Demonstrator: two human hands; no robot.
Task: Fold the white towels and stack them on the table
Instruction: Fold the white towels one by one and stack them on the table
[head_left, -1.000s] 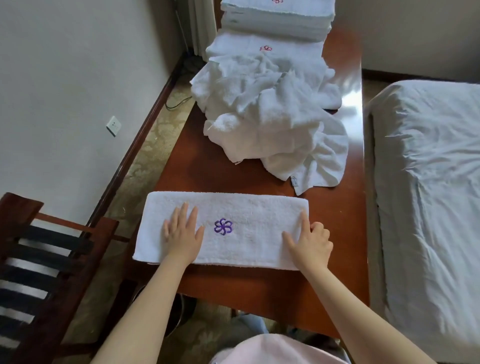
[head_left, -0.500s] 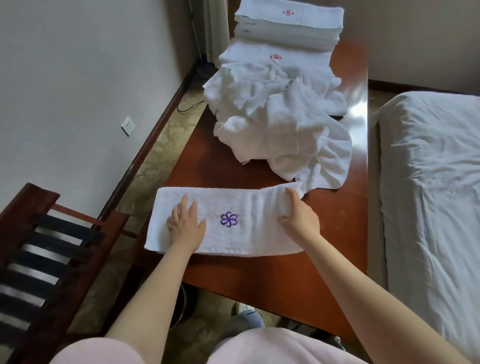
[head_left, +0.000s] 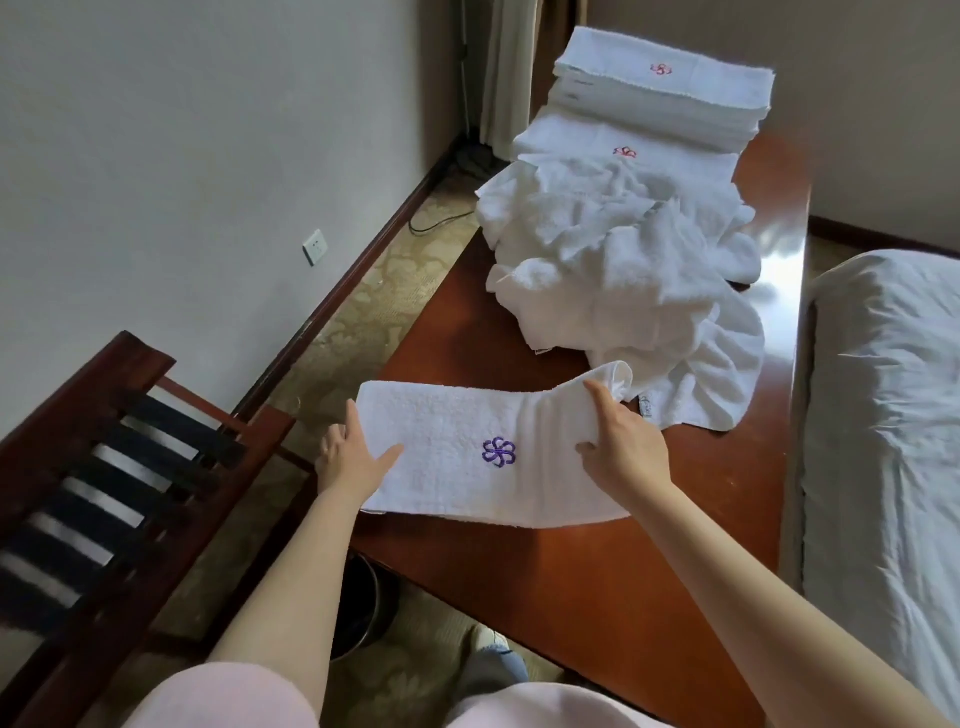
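At table (head_left: 675, 545) front — L hand (head_left: 353, 460) grips towel (head_left: 457, 441) at left end, R hand (head_left: 623, 447) at right.

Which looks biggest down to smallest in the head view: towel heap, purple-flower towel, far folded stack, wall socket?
1. towel heap
2. purple-flower towel
3. far folded stack, though it lies farther off, so this rank is unsure
4. wall socket

A polished reddish-brown wooden table (head_left: 675, 571) carries a long folded white terry towel (head_left: 457, 441) with a purple stitched flower by its near left corner, its right end raised off the wood. A crumpled heap of white towels (head_left: 623, 270) fills the middle. At the far end lie a single folded white towel (head_left: 571, 143) and, behind it, a tall stack of folded white towels (head_left: 665, 98).
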